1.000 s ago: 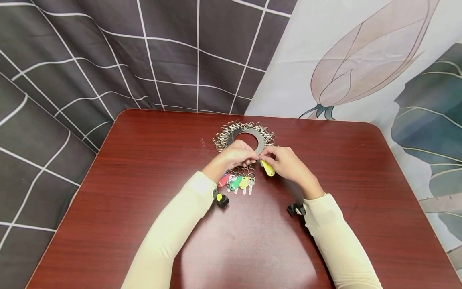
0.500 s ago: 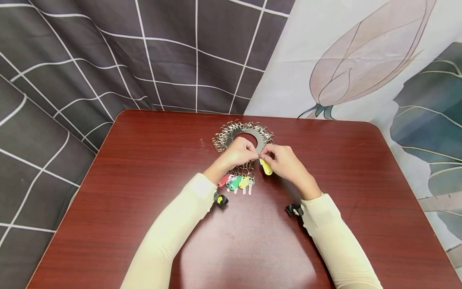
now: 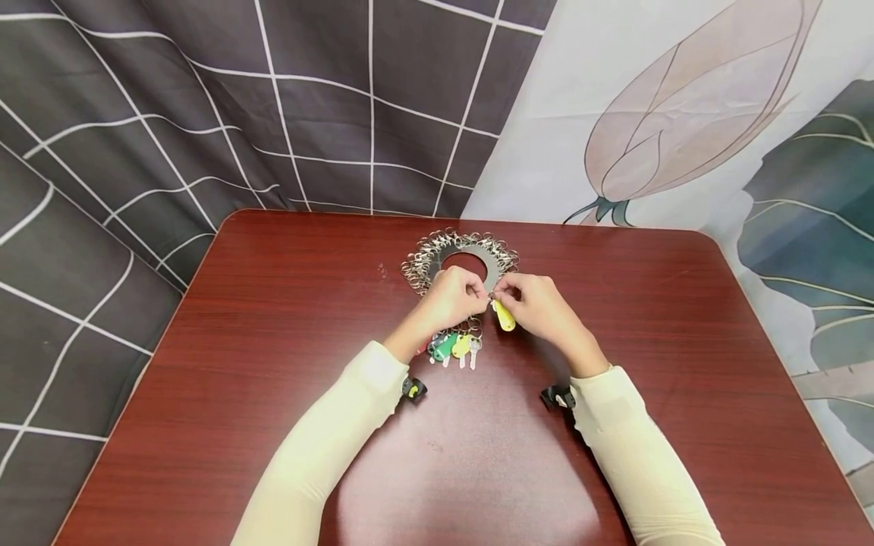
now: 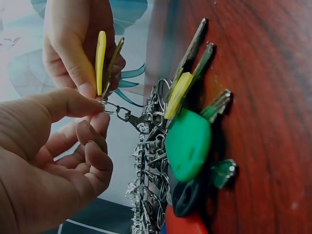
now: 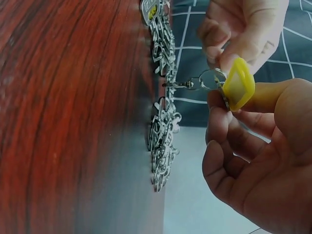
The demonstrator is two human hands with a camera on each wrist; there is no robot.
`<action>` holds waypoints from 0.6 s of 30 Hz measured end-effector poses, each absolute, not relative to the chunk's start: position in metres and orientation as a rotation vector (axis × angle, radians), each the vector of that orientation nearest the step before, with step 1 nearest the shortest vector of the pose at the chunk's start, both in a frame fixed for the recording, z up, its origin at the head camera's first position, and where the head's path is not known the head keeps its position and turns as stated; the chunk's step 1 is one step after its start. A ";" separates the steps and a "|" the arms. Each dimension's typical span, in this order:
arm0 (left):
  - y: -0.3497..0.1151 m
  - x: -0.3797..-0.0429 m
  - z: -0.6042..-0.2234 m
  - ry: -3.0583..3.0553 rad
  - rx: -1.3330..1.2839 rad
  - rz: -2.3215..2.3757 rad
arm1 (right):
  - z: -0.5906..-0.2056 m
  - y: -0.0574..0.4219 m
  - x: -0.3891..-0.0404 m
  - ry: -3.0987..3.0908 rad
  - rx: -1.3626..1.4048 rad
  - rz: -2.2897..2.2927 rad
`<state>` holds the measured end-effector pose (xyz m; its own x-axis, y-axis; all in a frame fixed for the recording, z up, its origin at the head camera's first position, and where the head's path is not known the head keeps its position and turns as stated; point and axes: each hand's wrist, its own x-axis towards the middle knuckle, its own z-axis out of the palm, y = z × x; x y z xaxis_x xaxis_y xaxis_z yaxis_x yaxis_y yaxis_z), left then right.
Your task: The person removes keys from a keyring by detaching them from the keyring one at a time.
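The tip of my left hand's (image 3: 456, 297) thumb and forefinger pinch a small split ring (image 4: 116, 105), which hangs from a swivel clasp (image 4: 140, 125). My right hand (image 3: 539, 305), close beside it, pinches a key (image 4: 116, 61) with a yellow tag (image 5: 240, 87) at the same ring. The clasp joins the flat grey metal ring (image 3: 490, 265), whose edge carries many clasps with split rings (image 5: 162, 141). Keys with a green tag (image 4: 189, 145), a yellow-headed key (image 3: 462, 346) and a plain key (image 3: 474, 352) lie at its near side. The left forearm partly hides a red tag (image 4: 184, 223).
The red-brown wooden table (image 3: 451, 455) runs under both arms. A dark checked curtain (image 3: 328, 106) and a white printed cloth (image 3: 546, 152) hang behind its far edge. Black straps (image 3: 413, 389) sit at both wrists.
My left hand has turned and shifted slightly nearer, its forearm now covering more of the red tag. The yellow tag has swung slightly left; my right hand has barely moved.
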<state>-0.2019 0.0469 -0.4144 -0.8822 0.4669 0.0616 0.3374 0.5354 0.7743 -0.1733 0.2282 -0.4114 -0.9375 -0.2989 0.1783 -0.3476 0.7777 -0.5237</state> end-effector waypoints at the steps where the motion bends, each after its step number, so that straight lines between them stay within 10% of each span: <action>1: 0.047 -0.201 -0.415 2.622 0.687 1.261 | -0.412 0.228 -0.173 -2.883 0.524 0.880; 18: 0.052 -0.197 -0.422 2.734 0.702 1.186 | -0.416 0.228 -0.174 -2.838 0.579 0.844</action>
